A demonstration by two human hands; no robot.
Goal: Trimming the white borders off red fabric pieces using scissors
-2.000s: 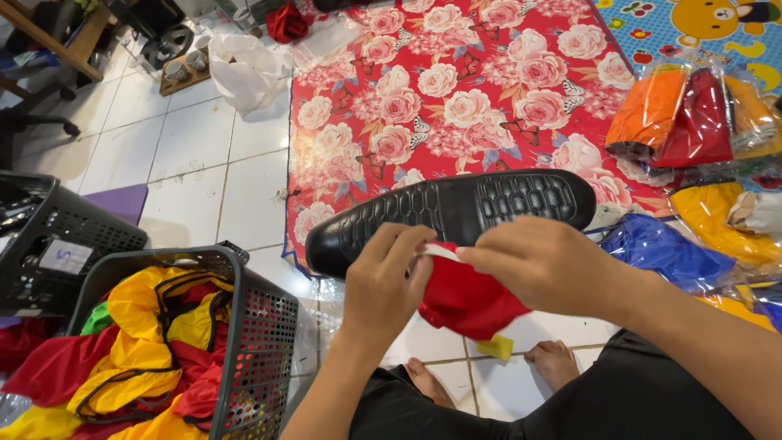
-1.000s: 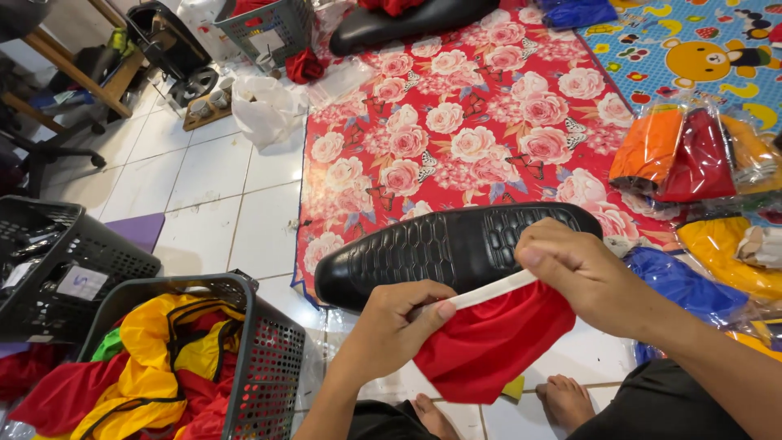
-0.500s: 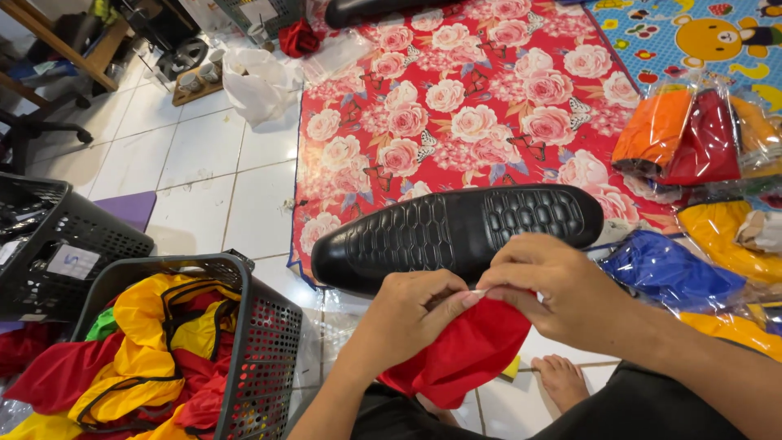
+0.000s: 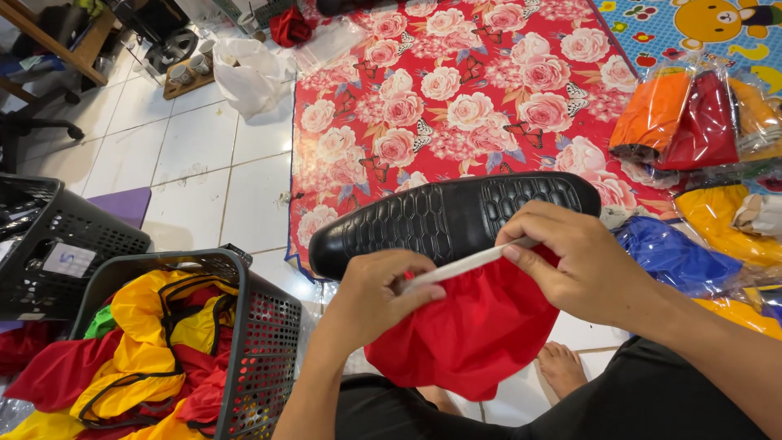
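Head view: both hands pinch a white strip (image 4: pixel 468 262) edging a red cloth (image 4: pixel 468 334), left hand (image 4: pixel 376 293) at its 8 o'clock end, right hand (image 4: pixel 574 261) at 2 o'clock, fingers closed tight on it. The cloth sags below, in front of a black quilted cushion (image 4: pixel 448 216). Risk, as I judge it: slick fabric slipping from the pinch and dropping floorward.

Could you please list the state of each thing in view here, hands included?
Left hand: pinching the left end of the white strip.
Right hand: pinching the strip's right end.
White strip: stretched between both hands.
Red cloth: hanging bunched below the strip.
Black seat cushion: lying flat on the floral mat.
Grey basket: filled with red and yellow cloth.
Bagged cloths: sealed, stacked at right.
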